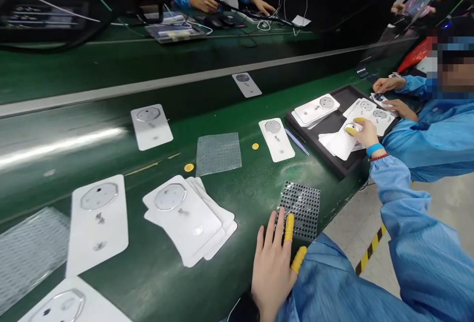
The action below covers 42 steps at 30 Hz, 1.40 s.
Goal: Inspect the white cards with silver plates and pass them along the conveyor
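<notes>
My left hand lies nearest, palm down and flat on the green belt. Its fingers are spread and grip nothing, and the capped forefinger rests on the near edge of the black perforated sheet. The belt runs on past both hands.

My right hand is over the black tray. Its capped fingertips are closed on the round end of the top card of a loose pile. Beyond that hand the tray carries two more piles.

Out on the belt, a fanned stack lies off my left hand's little-finger side. Single cards lie apart between my hands and farther out, touched by neither hand. Judging from that, some cards are gathered in the tray and plenty remain on the belt.

Two yellow discs sit loose beyond the stack. A co-worker's hands are just past the tray.
</notes>
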Motion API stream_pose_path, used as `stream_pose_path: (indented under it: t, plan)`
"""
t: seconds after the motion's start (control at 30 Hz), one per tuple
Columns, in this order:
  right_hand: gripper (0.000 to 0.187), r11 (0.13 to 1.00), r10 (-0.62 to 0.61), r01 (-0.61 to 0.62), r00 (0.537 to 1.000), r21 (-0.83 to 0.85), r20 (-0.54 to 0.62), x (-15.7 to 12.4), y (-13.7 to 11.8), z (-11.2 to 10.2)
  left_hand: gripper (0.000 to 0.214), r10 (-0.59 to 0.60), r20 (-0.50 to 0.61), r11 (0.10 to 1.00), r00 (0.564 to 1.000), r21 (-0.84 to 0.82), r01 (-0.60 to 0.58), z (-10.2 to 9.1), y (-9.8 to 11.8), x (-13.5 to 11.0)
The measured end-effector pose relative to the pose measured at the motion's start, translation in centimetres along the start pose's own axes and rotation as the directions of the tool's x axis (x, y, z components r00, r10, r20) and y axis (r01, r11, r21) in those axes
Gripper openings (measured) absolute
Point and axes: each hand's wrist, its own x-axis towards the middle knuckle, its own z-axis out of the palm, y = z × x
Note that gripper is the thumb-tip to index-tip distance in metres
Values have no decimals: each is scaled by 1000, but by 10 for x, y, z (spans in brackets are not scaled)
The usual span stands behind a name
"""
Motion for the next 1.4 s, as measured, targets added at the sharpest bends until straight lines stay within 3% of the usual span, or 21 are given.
stream_pose_path:
  t: [0.1,0.17,0.2,0.23,0.27,0.3,0.33,0.37,0.47,0.53,0.6,0.67,0.73,0.8,0.87,0.93,1.03,1.2,1.3,1.4]
  plan:
    - [32,1000,-31,30,998,7,47,-22,-34,3,18,-51,34,999,998,22,50,-3,-1,4]
    - [35,990,-137,128,979,64,153,-56,-72,2,12,-79,34,997,996,20,79,-6,-5,8]
    - [42,956,-288,255,909,144,302,-78,-92,0,11,-87,31,996,996,12,87,-8,-7,9]
    - [54,881,-472,389,740,268,479,-102,-110,-2,11,-95,26,995,995,-2,95,-9,-9,10]
    - [67,798,-598,465,536,383,596,-125,-125,-4,13,-99,19,995,995,-24,99,-9,-11,11]
    - [73,765,-630,479,417,431,656,-146,-135,-6,17,-98,9,994,995,-54,98,-9,-14,11]
    - [73,749,-642,480,357,456,679,-164,-141,-8,23,-94,-3,991,996,-93,94,-9,-16,10]
    - [67,743,-649,474,339,472,681,-177,-142,-10,30,-89,-13,986,996,-140,86,-9,-18,9]
    - [32,706,-708,442,430,553,561,-190,-135,-15,46,-51,17,942,999,-332,53,-12,-23,9]
    - [23,696,-700,356,531,624,477,-181,-132,-18,45,-60,101,825,993,-555,106,-16,-25,15]
    - [19,736,-592,168,630,656,502,-163,-138,-20,32,-173,215,556,961,-784,276,-22,-27,26]
    - [15,759,-445,-61,678,648,586,-141,-150,-20,18,-318,325,254,891,-876,410,-30,-31,40]
    - [13,737,-322,-204,733,645,600,-120,-165,-21,21,-414,386,78,824,-887,455,-38,-35,53]
    - [10,724,-222,-176,856,667,467,-103,-179,-21,31,-471,415,-30,779,-890,455,-46,-41,64]
    - [13,737,-217,-1,947,676,238,-96,-191,-20,36,-528,434,-132,730,-891,434,-51,-44,71]
    - [15,715,-343,176,932,677,120,-98,-199,-16,37,-569,447,-207,690,-890,405,-54,-44,74]
    - [12,660,-516,245,835,710,192,-113,-205,-4,38,-587,470,-296,659,-882,366,-56,-40,74]
    - [17,701,-586,265,743,662,323,-130,-203,11,36,-578,535,-416,616,-843,341,-52,-37,71]
    - [21,696,-640,341,695,632,329,-130,-201,12,35,-568,574,-459,589,-816,352,-49,-39,71]
    - [21,683,-672,407,674,606,306,-131,-198,12,37,-578,597,-486,557,-800,353,-46,-39,71]
